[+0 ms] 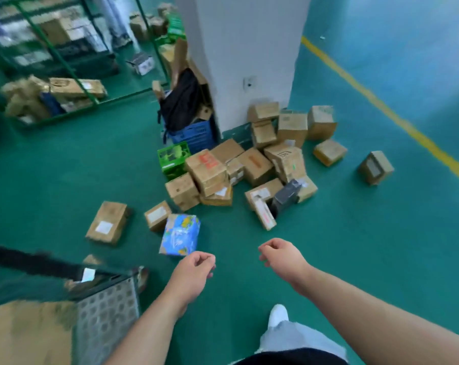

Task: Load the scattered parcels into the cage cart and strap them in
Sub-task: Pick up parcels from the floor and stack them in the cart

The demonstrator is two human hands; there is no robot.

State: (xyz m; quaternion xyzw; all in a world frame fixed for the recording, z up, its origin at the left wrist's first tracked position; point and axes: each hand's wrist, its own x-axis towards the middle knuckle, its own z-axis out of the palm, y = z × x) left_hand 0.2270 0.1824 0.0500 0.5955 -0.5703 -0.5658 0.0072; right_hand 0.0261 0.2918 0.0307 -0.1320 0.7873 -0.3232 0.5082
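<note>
Loading seems to be in hand: the left hand (194, 270) and right hand (281, 256), fingers loosely curled and empty, hover near the blue parcel (180, 234); gripping it probably comes next.

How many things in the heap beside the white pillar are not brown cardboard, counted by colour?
Blue: 2, the blue patterned box and the blue plastic crate
Green: 1, the green printed carton
Black: 2, the black wrapped parcel and the black fabric bag
Total: 5
</note>
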